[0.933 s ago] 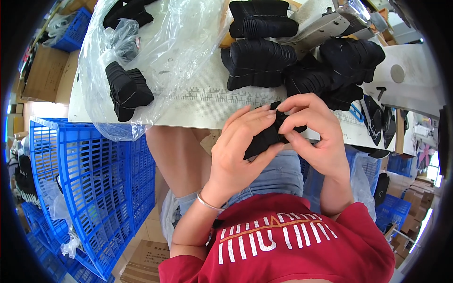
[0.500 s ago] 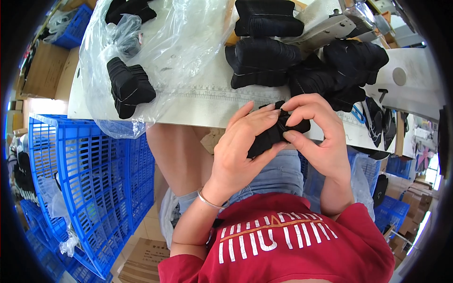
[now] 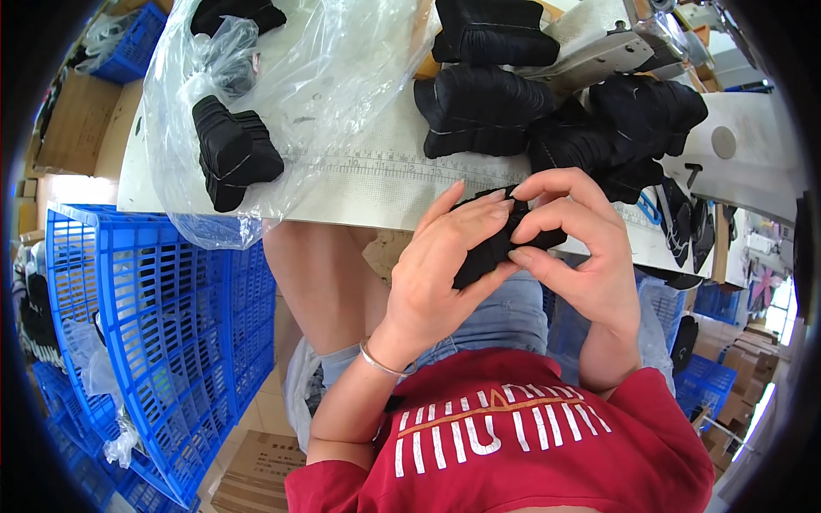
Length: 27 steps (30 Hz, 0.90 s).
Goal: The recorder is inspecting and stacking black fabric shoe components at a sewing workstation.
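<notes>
Between my two hands, just off the table's front edge, is a small stack of black fabric pieces [image 3: 484, 262]. My left hand [image 3: 440, 256] wraps round its left side, thumb below and fingers across the top. At its right end my right hand [image 3: 581, 235] grips with bent fingers and thumb, fingertips on the cloth. Part of the stack is hidden behind my fingers. Beyond my hands lie more bundles of black layered fabric [image 3: 485, 109], with a heap of them [image 3: 646, 115] to the right.
A clear plastic bag [image 3: 333, 94] spreads over the white table [image 3: 368, 201], which has a ruler strip along it. Another black bundle [image 3: 235, 154] lies at the left. A metal machine arm [image 3: 599, 58] stands at the back right. Blue plastic crates [image 3: 162, 333] stand at my left.
Both hands keep their hold on the black stack; my fingers shift only slightly. The whole view has drifted a little.
</notes>
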Tool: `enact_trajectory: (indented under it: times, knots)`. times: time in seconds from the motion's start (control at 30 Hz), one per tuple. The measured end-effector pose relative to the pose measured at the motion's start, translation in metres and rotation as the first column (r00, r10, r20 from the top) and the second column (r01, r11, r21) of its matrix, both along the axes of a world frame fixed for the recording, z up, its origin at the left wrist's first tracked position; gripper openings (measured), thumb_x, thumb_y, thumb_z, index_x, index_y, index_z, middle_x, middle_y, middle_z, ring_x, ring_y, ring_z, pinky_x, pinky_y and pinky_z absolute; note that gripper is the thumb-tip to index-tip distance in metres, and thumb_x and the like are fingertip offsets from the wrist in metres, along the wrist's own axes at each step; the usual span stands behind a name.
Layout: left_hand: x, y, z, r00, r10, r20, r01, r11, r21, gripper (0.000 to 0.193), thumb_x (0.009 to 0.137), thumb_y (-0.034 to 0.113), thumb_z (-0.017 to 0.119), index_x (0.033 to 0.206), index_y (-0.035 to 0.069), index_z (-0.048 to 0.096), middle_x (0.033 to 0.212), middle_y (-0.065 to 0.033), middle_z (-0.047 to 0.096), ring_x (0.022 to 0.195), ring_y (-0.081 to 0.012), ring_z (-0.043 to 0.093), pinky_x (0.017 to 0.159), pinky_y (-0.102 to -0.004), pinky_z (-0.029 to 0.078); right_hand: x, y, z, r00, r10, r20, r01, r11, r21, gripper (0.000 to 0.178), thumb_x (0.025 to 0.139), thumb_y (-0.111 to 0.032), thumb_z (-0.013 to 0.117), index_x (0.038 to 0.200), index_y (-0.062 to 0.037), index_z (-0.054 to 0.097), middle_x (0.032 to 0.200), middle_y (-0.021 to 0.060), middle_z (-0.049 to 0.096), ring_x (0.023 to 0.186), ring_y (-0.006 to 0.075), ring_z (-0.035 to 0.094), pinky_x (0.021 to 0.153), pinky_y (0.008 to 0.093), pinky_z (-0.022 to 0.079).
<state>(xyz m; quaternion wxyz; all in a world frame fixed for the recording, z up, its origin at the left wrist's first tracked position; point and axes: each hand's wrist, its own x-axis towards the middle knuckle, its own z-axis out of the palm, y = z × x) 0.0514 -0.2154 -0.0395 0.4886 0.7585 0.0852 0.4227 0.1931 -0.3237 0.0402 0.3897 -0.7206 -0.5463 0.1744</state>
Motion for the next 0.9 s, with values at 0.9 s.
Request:
enact_trajectory:
  times: [0.9]
  knots:
    - [-0.001, -0.001, -0.001, 0.995, 0.08, -0.055, -0.085, 0.992, -0.093, 0.05, 0.066, -0.001, 0.081, 0.113, 0.002, 0.066, 0.109, -0.0131, 0.069, 0.109, -0.0279, 0.067, 0.109, -0.0536, 0.043, -0.003, 0.001, -0.004, 0.997, -0.038, 0.073, 0.035, 0.999, 0.041, 0.018, 0.071, -0.001, 0.072, 0.087, -0.0081, 0.066, 0.102, 0.0054, 0.061, 0.094, 0.0247, 0.059, 0.082, 0.0358, 0.046]
